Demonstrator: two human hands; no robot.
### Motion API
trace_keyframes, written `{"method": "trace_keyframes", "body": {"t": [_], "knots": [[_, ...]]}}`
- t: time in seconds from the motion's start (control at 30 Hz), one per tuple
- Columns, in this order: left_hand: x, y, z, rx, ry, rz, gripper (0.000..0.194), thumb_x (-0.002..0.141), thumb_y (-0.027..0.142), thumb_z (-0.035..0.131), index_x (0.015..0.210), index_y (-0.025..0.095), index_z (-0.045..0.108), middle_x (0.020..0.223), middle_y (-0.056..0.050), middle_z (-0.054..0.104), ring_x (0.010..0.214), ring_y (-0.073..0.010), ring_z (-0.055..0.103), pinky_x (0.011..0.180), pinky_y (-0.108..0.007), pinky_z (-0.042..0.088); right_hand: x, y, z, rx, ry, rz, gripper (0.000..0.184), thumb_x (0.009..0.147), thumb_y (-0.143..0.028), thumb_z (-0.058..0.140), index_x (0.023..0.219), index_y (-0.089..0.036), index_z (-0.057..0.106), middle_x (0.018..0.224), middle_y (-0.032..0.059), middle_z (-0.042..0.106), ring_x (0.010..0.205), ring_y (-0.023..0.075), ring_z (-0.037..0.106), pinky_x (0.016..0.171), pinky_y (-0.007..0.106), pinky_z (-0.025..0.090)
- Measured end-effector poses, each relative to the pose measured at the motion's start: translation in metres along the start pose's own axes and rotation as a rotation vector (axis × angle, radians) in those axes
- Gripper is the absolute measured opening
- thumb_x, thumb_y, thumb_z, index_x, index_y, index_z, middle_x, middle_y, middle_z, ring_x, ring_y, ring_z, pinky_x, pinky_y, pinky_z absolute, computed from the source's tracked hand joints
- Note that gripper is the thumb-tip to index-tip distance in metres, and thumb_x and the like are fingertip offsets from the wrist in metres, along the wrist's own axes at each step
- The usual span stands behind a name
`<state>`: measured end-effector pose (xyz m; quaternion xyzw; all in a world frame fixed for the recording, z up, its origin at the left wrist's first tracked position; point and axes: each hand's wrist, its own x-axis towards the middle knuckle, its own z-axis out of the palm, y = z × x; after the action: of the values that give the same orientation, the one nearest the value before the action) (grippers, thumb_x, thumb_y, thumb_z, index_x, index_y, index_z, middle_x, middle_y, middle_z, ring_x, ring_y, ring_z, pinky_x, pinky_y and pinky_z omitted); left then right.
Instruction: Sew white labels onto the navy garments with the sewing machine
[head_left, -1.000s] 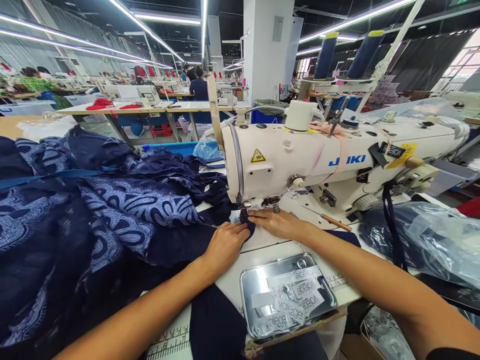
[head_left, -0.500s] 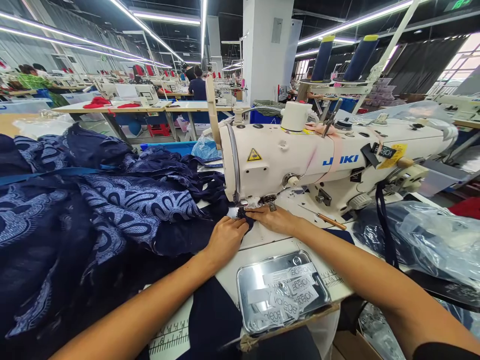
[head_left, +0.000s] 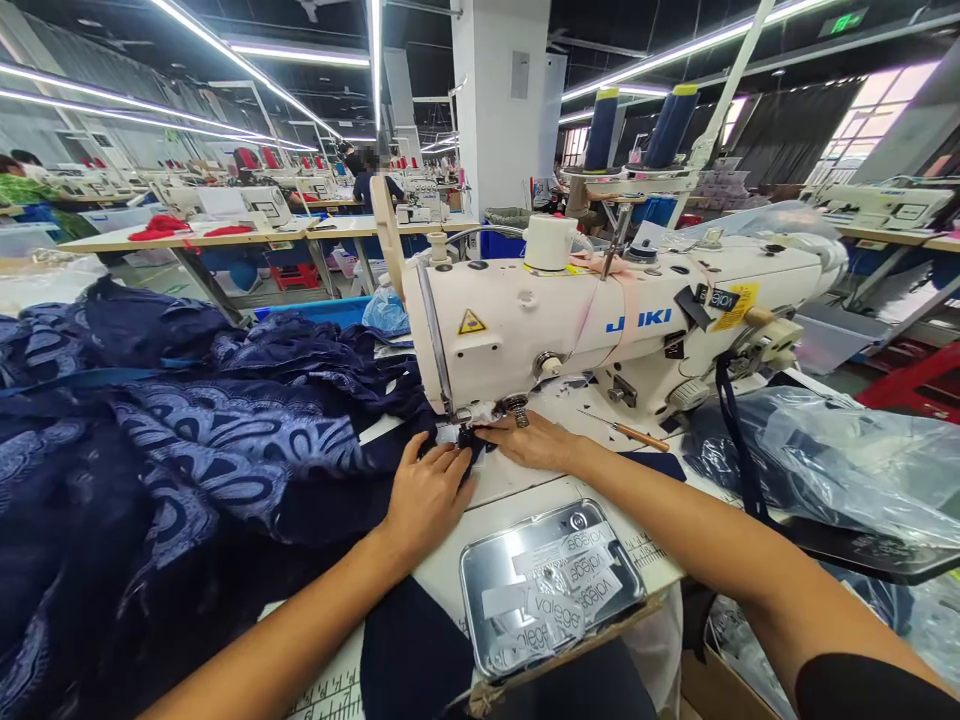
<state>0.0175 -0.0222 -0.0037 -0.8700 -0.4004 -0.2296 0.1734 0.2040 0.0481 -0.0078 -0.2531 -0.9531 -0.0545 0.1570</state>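
Note:
Under the needle area of a white JUKI sewing machine [head_left: 510, 335] lies navy fabric [head_left: 322, 500], part of a large heap with a pale blue printed pattern. My left hand [head_left: 431, 490] rests on this fabric just left of the presser foot, its fingers spread and bent a little. From the right, my right hand [head_left: 536, 442] reaches in with fingers stretched out, their tips on the fabric edge beside the foot. The thumb of that hand is hidden, and the machine head covers part of the stitching spot.
A metal tin [head_left: 551, 590] with several printed labels sits at the front edge. A wooden-handled awl [head_left: 637, 436] lies right of my hand. Plastic-bagged fabric [head_left: 825, 470] is farther right. Thread cones [head_left: 600, 130] stand behind the machine; other people work in the background.
The view has turned, so the machine appears farther left. My left hand has spread its fingers and moved slightly back from the presser foot; the right hand stays beside it.

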Motion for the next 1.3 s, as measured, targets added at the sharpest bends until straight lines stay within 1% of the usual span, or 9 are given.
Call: {"method": "trace_keyframes", "body": {"t": [0.1,0.23,0.4,0.47,0.6,0.73,0.93,1.1,1.3], "knots": [[-0.007,-0.002,-0.010,0.065,-0.040,-0.003,0.027,0.080,0.021,0.043,0.100,0.012,0.057,0.087,-0.011,0.065,0.084,-0.0254,0.058,0.085,-0.051,0.036,-0.002,-0.003,-0.004,-0.017,0.027,-0.023,0.033,0.078,-0.010,0.043,0.108,-0.009,0.058,0.105,0.0133,0.061,0.094,0.0226,0.056,0.083,0.038,0.043],[-0.005,-0.025,-0.014,0.155,-0.101,0.024,0.028,0.076,0.006,0.040,0.095,0.012,0.059,0.076,-0.008,0.063,0.074,-0.0224,0.058,0.079,-0.043,0.041,-0.007,-0.015,-0.010,-0.013,0.029,0.007,0.028,0.079,-0.019,0.046,0.101,-0.012,0.062,0.100,0.0107,0.061,0.088,0.0208,0.056,0.079,0.036,0.044],[0.006,-0.048,-0.010,0.080,-0.065,-0.077,0.027,0.071,0.007,0.042,0.089,0.015,0.061,0.078,-0.005,0.063,0.073,-0.0192,0.057,0.075,-0.037,0.042,-0.009,-0.032,-0.010,0.004,0.041,0.038,0.031,0.081,-0.029,0.048,0.104,-0.011,0.060,0.100,0.0116,0.057,0.089,0.0220,0.052,0.077,0.035,0.044],[0.008,-0.044,-0.008,0.043,-0.045,-0.076,0.023,0.070,0.013,0.048,0.088,0.017,0.062,0.083,-0.005,0.062,0.078,-0.0201,0.056,0.078,-0.039,0.039,-0.009,-0.034,-0.007,-0.001,0.049,0.050,0.030,0.082,-0.027,0.047,0.105,-0.011,0.059,0.100,0.0125,0.056,0.088,0.0225,0.051,0.076,0.037,0.044],[0.007,-0.030,-0.002,0.049,-0.028,0.038,0.015,0.077,0.020,0.050,0.084,0.018,0.063,0.079,-0.005,0.062,0.079,-0.0204,0.053,0.078,-0.041,0.035,-0.008,-0.029,-0.001,0.089,0.073,0.066,0.028,0.082,-0.021,0.046,0.106,-0.012,0.059,0.099,0.0119,0.056,0.088,0.0206,0.051,0.077,0.036,0.044],[0.007,-0.026,0.004,0.078,0.002,0.131,0.020,0.082,0.017,0.045,0.076,0.019,0.064,0.067,-0.002,0.060,0.071,-0.0167,0.051,0.074,-0.038,0.033,-0.009,-0.021,0.004,0.263,0.133,0.094,0.026,0.080,-0.013,0.047,0.101,-0.014,0.062,0.098,0.0090,0.057,0.093,0.0182,0.052,0.081,0.034,0.044],[0.008,-0.025,0.007,0.130,0.032,0.209,0.020,0.081,0.013,0.046,0.072,0.018,0.063,0.063,-0.001,0.058,0.067,-0.0153,0.048,0.074,-0.037,0.032,-0.011,-0.010,0.009,0.485,0.201,0.070,0.022,0.080,-0.012,0.048,0.091,-0.019,0.065,0.095,0.0055,0.060,0.093,0.0146,0.053,0.084,0.031,0.043],[0.008,-0.023,0.008,0.137,0.015,0.218,0.019,0.082,0.013,0.047,0.073,0.017,0.063,0.063,-0.001,0.057,0.065,-0.0150,0.047,0.072,-0.035,0.032,-0.012,-0.009,0.006,0.427,0.185,-0.012,0.022,0.082,-0.015,0.046,0.093,-0.018,0.065,0.094,0.0058,0.060,0.090,0.0146,0.053,0.083,0.032,0.042],[0.008,-0.026,0.005,0.068,-0.098,0.215,0.019,0.083,0.015,0.045,0.076,0.017,0.063,0.074,-0.004,0.061,0.073,-0.0174,0.051,0.071,-0.035,0.035,-0.013,-0.015,-0.004,0.186,0.120,-0.104,0.026,0.085,-0.014,0.039,0.099,-0.015,0.062,0.094,0.0075,0.057,0.090,0.0161,0.050,0.081,0.031,0.044]]}}
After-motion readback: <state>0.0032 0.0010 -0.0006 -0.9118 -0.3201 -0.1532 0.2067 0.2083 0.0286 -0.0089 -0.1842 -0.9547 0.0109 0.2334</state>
